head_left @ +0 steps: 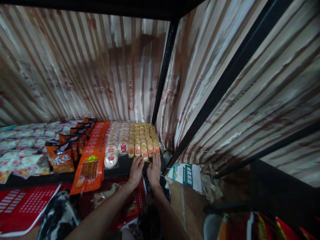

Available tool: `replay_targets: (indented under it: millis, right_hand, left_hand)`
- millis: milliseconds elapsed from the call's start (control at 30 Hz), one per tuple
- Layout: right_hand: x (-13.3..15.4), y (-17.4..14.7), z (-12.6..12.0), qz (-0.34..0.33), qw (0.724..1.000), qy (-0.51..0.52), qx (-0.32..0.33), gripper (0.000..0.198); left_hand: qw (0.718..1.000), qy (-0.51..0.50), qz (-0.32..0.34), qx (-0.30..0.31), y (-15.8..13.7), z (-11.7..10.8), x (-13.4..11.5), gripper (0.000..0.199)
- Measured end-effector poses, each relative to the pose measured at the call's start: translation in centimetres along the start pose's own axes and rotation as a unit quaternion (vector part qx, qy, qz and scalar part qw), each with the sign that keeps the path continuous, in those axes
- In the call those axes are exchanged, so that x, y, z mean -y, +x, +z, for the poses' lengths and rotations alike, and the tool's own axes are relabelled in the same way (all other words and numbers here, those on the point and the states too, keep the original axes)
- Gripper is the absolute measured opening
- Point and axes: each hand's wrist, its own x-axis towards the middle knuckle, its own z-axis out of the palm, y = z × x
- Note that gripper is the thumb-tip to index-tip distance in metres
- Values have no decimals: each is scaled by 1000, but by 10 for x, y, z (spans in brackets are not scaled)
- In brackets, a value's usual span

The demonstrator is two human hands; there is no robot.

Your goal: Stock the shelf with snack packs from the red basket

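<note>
Small yellow wrapped snack cakes (144, 152) stand in tight rows at the right end of the low black shelf (122, 165). My left hand (136, 171) rests at the shelf's front edge, fingers stretched toward the front cakes. My right hand (154, 170) is beside it, its extended fingers against the front packs at the right corner. Neither hand appears to grip anything. Left of the cakes are round white wrapped biscuits (111, 158) in rows. Beyond them lie orange flat packs of stick-shaped snacks (90, 166), overlapping the shelf's front edge.
Orange and black snack bags (60, 158) and white snack bags (27, 163) fill the shelf's left. Red baskets (25, 208) sit below in front. A black frame post (172, 155) and striped curtain (225, 106) bound the right. A green-white packet (186, 176) lies on the floor.
</note>
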Motion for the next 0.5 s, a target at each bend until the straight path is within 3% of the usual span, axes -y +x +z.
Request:
replay_targets:
  millis: [300,500]
  right_hand:
    - [10,-2,-7,3,1000,-9,-5,52]
    - [17,-8,-13,-66,998,4,4,43]
  left_hand:
    - [993,81,69,-44,-19,-8,8,21]
    - [986,145,76,36,-55,-21,26,26]
